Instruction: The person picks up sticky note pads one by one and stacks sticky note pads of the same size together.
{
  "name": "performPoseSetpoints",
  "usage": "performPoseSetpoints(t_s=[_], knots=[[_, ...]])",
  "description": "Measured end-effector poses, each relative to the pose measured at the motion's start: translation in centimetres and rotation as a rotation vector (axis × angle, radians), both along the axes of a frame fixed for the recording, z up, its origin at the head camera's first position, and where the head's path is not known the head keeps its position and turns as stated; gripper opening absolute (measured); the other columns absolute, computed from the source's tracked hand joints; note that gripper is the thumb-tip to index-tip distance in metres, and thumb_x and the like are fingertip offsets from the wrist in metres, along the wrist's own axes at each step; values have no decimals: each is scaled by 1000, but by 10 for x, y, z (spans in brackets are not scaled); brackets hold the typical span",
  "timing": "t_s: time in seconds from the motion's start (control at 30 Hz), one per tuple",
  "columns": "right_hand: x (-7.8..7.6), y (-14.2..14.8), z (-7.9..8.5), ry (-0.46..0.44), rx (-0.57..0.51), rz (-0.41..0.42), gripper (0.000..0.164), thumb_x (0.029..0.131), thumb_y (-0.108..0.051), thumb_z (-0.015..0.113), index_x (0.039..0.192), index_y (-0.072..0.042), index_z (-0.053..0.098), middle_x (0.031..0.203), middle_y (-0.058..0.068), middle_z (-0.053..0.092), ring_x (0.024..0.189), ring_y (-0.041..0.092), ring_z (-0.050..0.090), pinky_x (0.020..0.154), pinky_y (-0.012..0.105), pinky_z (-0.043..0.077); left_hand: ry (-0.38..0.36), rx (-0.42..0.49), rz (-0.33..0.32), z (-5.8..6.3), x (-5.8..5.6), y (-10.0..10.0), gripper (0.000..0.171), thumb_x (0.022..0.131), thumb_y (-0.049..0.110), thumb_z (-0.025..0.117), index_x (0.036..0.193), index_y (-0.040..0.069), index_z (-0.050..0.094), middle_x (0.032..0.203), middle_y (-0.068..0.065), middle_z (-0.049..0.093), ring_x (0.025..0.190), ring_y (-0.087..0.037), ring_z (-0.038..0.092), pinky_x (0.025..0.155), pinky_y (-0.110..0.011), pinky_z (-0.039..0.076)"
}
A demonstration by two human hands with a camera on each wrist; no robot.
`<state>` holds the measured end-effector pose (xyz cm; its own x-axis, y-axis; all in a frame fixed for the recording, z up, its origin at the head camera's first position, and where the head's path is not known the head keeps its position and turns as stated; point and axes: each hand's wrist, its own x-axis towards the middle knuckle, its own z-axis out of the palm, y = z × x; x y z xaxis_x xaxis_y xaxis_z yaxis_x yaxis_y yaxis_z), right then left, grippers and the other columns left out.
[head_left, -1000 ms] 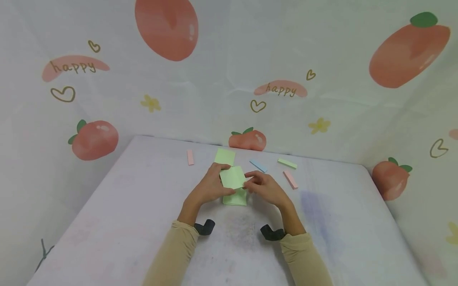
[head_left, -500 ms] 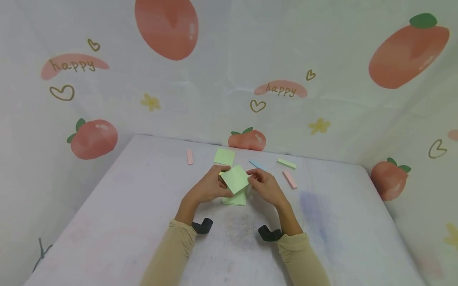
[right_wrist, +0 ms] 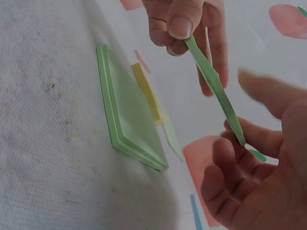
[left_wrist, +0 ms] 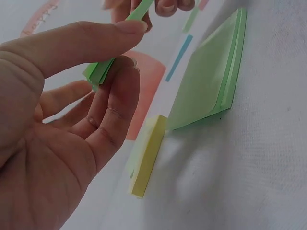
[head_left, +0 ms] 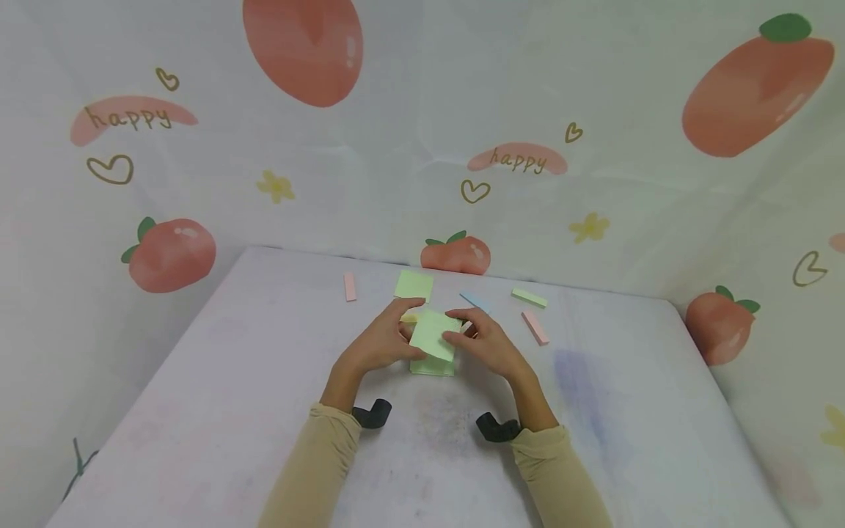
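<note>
My left hand (head_left: pixel 383 337) pinches a thin stack of green sticky notes (head_left: pixel 432 331) between thumb and fingers, held above the table. At its other edge is my right hand (head_left: pixel 485 341); in the right wrist view its fingers touch the lower end of the notes (right_wrist: pixel 221 98), while the thumb stands apart from them. Below the hands lies a square green sticky note pad (left_wrist: pixel 206 72), made of layers that are slightly out of line. A yellow pad (left_wrist: pixel 149 158) lies beside it, partly hidden by my left hand in the head view.
Another green square note (head_left: pixel 414 284) lies farther back on the white table (head_left: pixel 264 367). Around it are a pink strip (head_left: pixel 350 287) at left, a blue strip (head_left: pixel 474 301), a green strip (head_left: pixel 529 297) and a second pink strip (head_left: pixel 535 328) at right. A printed cloth backs the table.
The held notes first turned cornerwise, with my right hand pinching their right corner, then turned back squarer. My right thumb has since come away from them. The pads on the table have stayed put.
</note>
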<state>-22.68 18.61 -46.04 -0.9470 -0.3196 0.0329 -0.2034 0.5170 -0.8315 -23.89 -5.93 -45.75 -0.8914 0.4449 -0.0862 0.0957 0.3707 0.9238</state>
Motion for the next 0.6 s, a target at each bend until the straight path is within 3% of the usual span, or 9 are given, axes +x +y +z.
performPoseSetpoints(t_s=[0.13, 0.3, 0.6], knots=[[2, -2, 1, -40, 47, 86, 71, 84, -32, 84, 146, -16, 51, 120, 11, 49, 85, 18, 57, 73, 27, 50, -40, -6, -22, 0, 0, 0, 95, 76, 7, 86, 156, 21, 38, 87, -9, 70, 75, -17, 62, 66, -30, 48], [3, -5, 2, -40, 116, 113, 83, 80, -28, 87, 150, -13, 46, 117, 10, 45, 85, 18, 56, 72, 27, 51, -55, -5, -28, 2, 1, -1, 90, 76, 9, 86, 153, 20, 42, 85, -7, 69, 76, -18, 62, 68, -30, 48], [6, -6, 7, 12, 191, 106, 82, 84, -29, 82, 153, -8, 42, 126, 9, 52, 85, 16, 56, 70, 27, 51, -31, -2, -19, 2, 0, -1, 84, 79, 14, 85, 152, 13, 45, 85, -3, 70, 76, -14, 59, 69, -28, 46]])
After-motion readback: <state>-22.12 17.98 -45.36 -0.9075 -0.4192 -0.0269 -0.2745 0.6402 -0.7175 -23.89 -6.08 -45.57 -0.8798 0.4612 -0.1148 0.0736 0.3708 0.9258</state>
